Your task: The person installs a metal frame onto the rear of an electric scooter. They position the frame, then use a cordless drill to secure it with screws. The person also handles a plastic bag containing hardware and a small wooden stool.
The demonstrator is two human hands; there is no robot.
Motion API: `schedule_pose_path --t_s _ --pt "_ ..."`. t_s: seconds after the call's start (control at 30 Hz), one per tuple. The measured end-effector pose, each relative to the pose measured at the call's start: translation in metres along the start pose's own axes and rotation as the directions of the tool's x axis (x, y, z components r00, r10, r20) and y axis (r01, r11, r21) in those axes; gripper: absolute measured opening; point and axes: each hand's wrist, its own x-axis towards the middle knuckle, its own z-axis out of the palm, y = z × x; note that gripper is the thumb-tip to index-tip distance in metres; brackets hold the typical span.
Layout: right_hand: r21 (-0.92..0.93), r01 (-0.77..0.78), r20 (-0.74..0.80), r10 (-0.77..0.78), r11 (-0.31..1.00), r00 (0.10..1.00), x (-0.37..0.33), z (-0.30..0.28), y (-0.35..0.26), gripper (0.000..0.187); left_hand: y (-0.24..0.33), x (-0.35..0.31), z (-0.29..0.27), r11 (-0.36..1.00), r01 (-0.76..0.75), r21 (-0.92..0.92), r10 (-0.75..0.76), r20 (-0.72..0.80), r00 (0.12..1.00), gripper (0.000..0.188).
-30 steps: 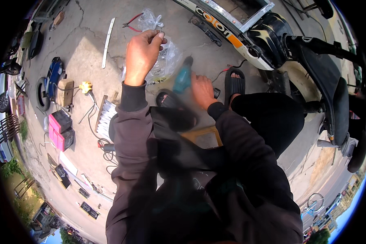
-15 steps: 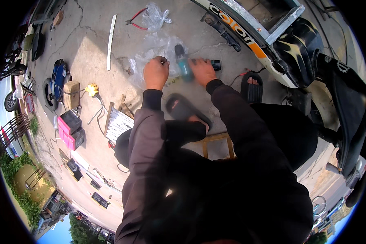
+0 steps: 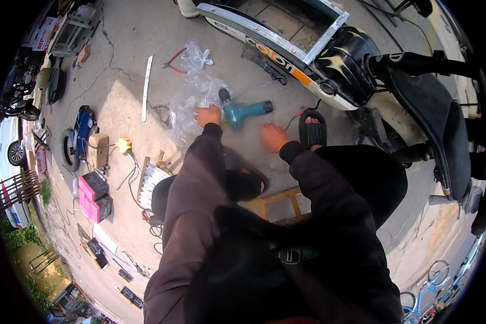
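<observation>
A teal cordless drill (image 3: pixel 245 111) with a dark chuck lies on the concrete between my hands. My left hand (image 3: pixel 208 115) is closed at the edge of a crumpled clear plastic bag (image 3: pixel 191 100), left of the drill's chuck. Its fingers hide whatever may be pinched in them. My right hand (image 3: pixel 274 136) hangs below the drill's handle, apart from it. Motion smears its fingers, and no object shows in it.
Red-handled pliers (image 3: pixel 174 63) and a white strip (image 3: pixel 147 88) lie beyond. A white electric scooter (image 3: pixel 329 90) stands at the right. On the left are a yellow plug (image 3: pixel 123 144), a blue tool (image 3: pixel 83 132), a pink-and-black box (image 3: pixel 94 195) and white rods (image 3: pixel 153 180). My sandalled foot (image 3: pixel 312 128) is right.
My right hand has let go of the drill and drawn back toward me. The drill now lies turned, handle to the right. My left hand remains by the plastic bag.
</observation>
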Motion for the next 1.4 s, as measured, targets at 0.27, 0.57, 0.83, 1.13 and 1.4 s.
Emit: schedule_pose_path --t_s 0.27,0.57,0.83,1.13,1.4 --pt "-0.265 0.057 0.101 -0.031 0.963 0.994 -0.042 -0.229 -0.094 0.045 0.140 -0.124 -0.082 0.501 -0.856 -0.127 0.822 0.379 0.425 0.041" --pt "0.492 0.014 -0.617 0.338 0.870 0.711 -0.408 -0.240 -0.005 0.041 0.151 -0.160 -0.156 -0.095 -0.944 -0.315 0.637 0.710 -0.301 0.033" --pt "0.734 -0.677 -0.018 0.996 -0.044 -0.084 -0.792 0.009 0.074 0.079 0.133 -0.051 -0.068 0.312 -0.948 0.058 0.187 0.975 0.121 0.039" --pt "0.540 -0.841 0.333 0.928 -0.040 0.170 -0.654 0.003 0.123 0.036 0.131 -0.069 -0.093 0.293 -0.927 -0.235 0.523 0.851 -0.050 0.038" --pt "0.377 -0.056 -0.862 0.372 0.925 0.345 -0.400 -0.200 -0.081 0.040 0.077 -0.145 -0.178 -0.115 -0.991 -0.063 0.710 0.693 -0.126 0.079"
